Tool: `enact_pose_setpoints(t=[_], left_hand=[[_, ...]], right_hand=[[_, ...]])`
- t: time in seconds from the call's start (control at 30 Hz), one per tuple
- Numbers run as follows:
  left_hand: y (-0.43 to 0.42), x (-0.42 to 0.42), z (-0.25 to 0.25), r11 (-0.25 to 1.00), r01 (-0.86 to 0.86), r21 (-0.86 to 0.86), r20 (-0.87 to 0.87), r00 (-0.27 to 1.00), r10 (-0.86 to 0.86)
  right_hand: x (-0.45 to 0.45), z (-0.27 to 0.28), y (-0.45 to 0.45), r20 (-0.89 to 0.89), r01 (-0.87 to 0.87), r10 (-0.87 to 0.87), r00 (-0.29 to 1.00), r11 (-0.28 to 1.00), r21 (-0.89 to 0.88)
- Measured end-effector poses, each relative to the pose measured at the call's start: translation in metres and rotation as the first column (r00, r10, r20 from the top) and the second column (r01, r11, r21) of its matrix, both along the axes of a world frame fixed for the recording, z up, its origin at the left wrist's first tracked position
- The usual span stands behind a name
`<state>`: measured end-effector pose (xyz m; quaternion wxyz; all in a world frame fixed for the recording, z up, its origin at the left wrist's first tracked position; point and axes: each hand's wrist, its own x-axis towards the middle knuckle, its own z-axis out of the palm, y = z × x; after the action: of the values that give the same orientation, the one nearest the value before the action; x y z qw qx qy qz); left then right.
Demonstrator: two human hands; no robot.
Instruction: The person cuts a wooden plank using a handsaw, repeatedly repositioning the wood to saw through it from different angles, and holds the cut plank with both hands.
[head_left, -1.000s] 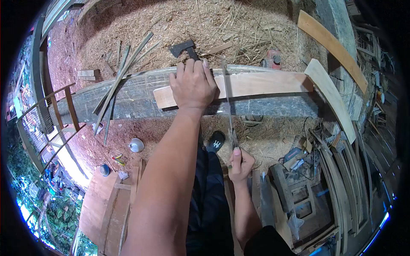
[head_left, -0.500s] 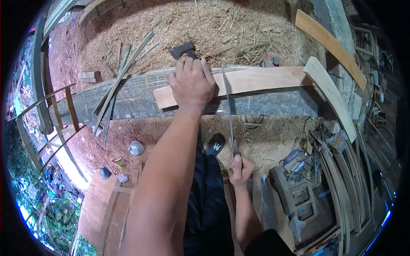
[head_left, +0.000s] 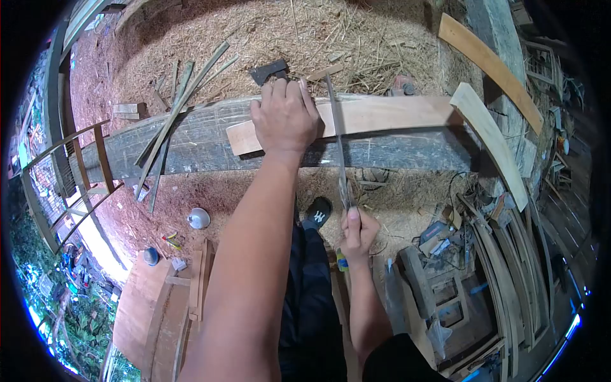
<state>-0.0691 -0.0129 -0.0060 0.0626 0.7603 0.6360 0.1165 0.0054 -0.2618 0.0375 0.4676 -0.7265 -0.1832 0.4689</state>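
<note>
A pale wooden board point(head_left: 394, 116) lies across a thick, weathered beam point(head_left: 210, 145). My left hand point(head_left: 284, 120) clamps the board near its left end, fingers closed over the far edge. In my right hand point(head_left: 358, 230) is the handle of a handsaw, with the fingers wrapped round it. The long thin saw blade point(head_left: 338, 130) crosses the board just right of my left hand, its tip reaching past the far edge. Beyond my left hand, an axe head point(head_left: 270, 70) shows on the sawdust.
Thin wooden strips point(head_left: 168, 134) lie over the beam on the left. A curved pale plank point(head_left: 490, 137) and an orange-brown plank point(head_left: 490, 67) stand at the right. Sawdust covers the ground. Nearer me are a shoe point(head_left: 318, 212), a round pale object point(head_left: 198, 218) and stacked curved timbers point(head_left: 503, 267).
My right hand and the saw have moved forward, away from my body, so more of the blade passes beyond the board. My left hand keeps its hold on the board.
</note>
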Motion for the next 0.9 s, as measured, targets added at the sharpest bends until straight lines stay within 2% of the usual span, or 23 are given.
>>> enact_pose_setpoints(t=[0.07,0.1,0.13,0.2,0.3,0.37,0.43,0.5,0.53,0.57,0.63,0.7,0.8,0.9], left_hand=[[-0.001,0.0,0.0,0.999,0.041,-0.001,0.012,0.999,-0.041],[0.003,0.0,0.001,0.999,0.044,0.004,0.012,0.999,-0.044],[0.005,0.0,0.002,0.997,0.06,0.048,0.004,0.998,-0.06],[-0.007,-0.001,0.002,0.994,0.09,0.058,0.001,0.996,-0.09],[0.003,0.002,-0.002,0.997,-0.011,0.08,0.045,0.999,0.007],[0.004,0.001,0.0,0.997,0.051,0.053,0.053,0.997,-0.054],[0.007,0.0,-0.001,0.995,0.069,0.069,0.058,0.996,-0.073],[0.0,-0.002,0.001,0.994,0.093,0.061,0.061,0.993,-0.097],[0.006,0.003,0.001,0.997,0.035,0.066,0.069,0.997,-0.04],[0.014,0.006,-0.001,0.996,-0.034,0.077,0.072,0.997,0.028],[0.013,0.005,-0.003,0.994,-0.054,0.096,0.058,0.997,0.049],[0.016,0.005,0.0,0.996,0.024,0.086,0.085,0.996,-0.032],[0.017,0.004,-0.001,0.991,0.109,0.083,0.11,0.987,-0.118],[0.018,0.002,0.0,0.989,0.128,0.068,0.169,0.976,-0.138]], right_hand=[[-0.007,0.004,-0.039,-0.029,0.02,-0.02,0.999,1.0,0.007],[-0.01,0.009,-0.036,-0.059,0.045,-0.044,0.997,0.999,0.022],[-0.009,0.012,-0.032,0.002,-0.01,0.01,1.0,1.0,0.005],[-0.008,0.009,-0.008,0.01,0.009,-0.009,1.0,1.0,-0.026],[-0.003,-0.008,0.005,-0.028,0.039,-0.039,0.999,0.999,0.014],[-0.003,0.004,-0.018,0.032,0.005,-0.005,0.999,1.0,0.005],[-0.007,0.004,-0.029,-0.011,0.015,-0.015,1.0,0.999,0.045],[-0.009,0.005,-0.034,0.034,0.007,-0.006,0.999,1.0,-0.014],[-0.01,0.002,-0.024,-0.035,0.069,-0.07,0.997,0.997,-0.017],[-0.007,-0.002,-0.015,-0.03,0.063,-0.063,0.998,0.998,-0.004],[-0.006,0.002,-0.015,-0.077,0.084,-0.084,0.993,0.996,-0.001],[-0.001,0.013,-0.018,-0.073,0.103,-0.101,0.992,0.994,0.025],[0.006,0.018,-0.019,0.042,0.041,-0.04,0.998,0.999,-0.024],[0.0,0.015,0.021,0.009,0.069,-0.069,0.998,0.998,-0.007]])
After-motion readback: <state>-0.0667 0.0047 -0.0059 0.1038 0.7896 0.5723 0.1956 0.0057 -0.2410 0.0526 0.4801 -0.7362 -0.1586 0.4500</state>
